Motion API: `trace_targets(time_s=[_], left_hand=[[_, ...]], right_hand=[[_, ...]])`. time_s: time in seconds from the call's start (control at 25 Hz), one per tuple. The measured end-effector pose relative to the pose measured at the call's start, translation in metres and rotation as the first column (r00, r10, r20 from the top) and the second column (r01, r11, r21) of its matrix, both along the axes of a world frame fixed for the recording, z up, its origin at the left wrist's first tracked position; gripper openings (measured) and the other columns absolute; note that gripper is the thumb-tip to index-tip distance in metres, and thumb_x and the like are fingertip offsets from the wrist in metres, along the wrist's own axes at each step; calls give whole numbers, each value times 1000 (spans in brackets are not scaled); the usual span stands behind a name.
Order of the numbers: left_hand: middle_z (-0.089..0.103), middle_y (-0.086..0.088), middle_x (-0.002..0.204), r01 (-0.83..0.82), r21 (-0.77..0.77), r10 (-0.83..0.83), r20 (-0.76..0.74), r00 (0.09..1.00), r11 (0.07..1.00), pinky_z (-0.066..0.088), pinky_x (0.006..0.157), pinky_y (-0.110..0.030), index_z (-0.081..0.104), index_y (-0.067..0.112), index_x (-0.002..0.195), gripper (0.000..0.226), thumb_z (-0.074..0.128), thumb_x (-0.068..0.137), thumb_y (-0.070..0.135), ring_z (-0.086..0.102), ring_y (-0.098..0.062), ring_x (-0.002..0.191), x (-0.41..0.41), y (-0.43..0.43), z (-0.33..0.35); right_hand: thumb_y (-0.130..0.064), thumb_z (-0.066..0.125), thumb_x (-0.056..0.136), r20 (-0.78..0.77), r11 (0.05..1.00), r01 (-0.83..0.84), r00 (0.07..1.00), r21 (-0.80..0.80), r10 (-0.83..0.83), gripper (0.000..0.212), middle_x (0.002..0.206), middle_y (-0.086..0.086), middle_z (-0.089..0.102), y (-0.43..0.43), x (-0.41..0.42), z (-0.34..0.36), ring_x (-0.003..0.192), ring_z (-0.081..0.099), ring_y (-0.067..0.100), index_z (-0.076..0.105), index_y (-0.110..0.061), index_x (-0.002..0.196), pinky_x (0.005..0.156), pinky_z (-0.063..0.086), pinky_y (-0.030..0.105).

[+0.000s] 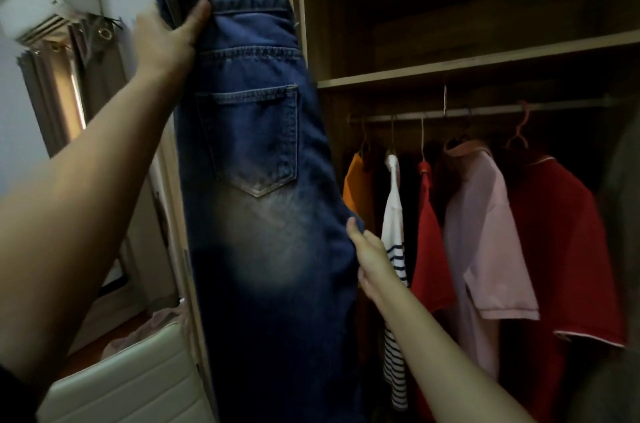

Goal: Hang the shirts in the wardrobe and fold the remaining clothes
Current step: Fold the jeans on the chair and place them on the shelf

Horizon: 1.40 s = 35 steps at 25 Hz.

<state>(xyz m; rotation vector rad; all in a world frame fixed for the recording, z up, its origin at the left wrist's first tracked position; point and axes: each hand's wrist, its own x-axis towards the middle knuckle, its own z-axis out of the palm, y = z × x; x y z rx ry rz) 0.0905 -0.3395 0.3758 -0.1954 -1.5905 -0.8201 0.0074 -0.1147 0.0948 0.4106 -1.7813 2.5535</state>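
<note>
The jeans (263, 180) run off the bottom edge, hems unseen; they hang upright, waistband at 12 o'clock. The left hand (166, 37) has its fingers pinching the waistband; the right hand (370, 259) grips the side seam, fingers hidden behind denim. They cover the wardrobe (485, 65) edge; shirts (485, 232) hang at 3 o'clock.
</note>
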Motion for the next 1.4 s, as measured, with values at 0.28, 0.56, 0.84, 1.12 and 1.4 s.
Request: trace_targets(time_s=[0.28, 0.56, 0.84, 1.12, 1.4], left_hand=[[69, 1, 108, 30, 62, -30, 0, 1000, 998, 52, 90, -27, 68, 15, 111, 52, 63, 77, 53, 64, -9, 100, -13, -31, 1], [71, 1, 100, 226, 105, -220, -70, 973, 968, 54, 89, -33, 70, 18, 102, 38, 67, 79, 48, 68, -11, 93, -25, -4, 5], [63, -1, 97, -37, -363, 86, 120, 989, 931, 38, 68, -15, 63, 10, 109, 28, 58, 92, 32, 56, -12, 90, -10, 8, 8], [72, -13, 87, 605, 661, -839, 70, 540, 444, 56, 76, -38, 70, 18, 69, 77, 18, 90, 71, 70, -23, 75, -4, 7, -17], [65, -19, 114, 317, 864, -920, 353, 172, 391, 47, 88, -44, 63, 3, 112, 85, 63, 65, 75, 64, -32, 100, -22, -35, -194]], right_hand=[[-39, 36, 99, -197, 964, 265, 945, -15, -263, 40, 106, -6, 61, 15, 5, 14, 104, 54, 10, 58, -12, 118, 83, 40, 11], [-63, 75, 57, -592, 815, 521, 750, 252, -296, 94, 114, -16, 56, 44, 2, 33, 90, 61, 3, 31, -25, 130, 75, 49, 22], [-43, 72, 75, -498, 909, 79, 854, 409, 150, 33, 82, -9, 74, 49, 7, 31, 79, 68, 9, 67, -12, 87, 69, 52, 21], [-32, 71, 76, -463, 983, -167, 867, 75, 183, 26, 82, -3, 74, 31, 21, 68, 79, 68, 7, 66, -11, 92, 65, 50, 16], [-19, 60, 89, -382, 987, -5, 922, 159, 67, 9, 88, -5, 73, 19, 6, 52, 87, 68, 11, 65, -19, 97, 69, 51, 21]])
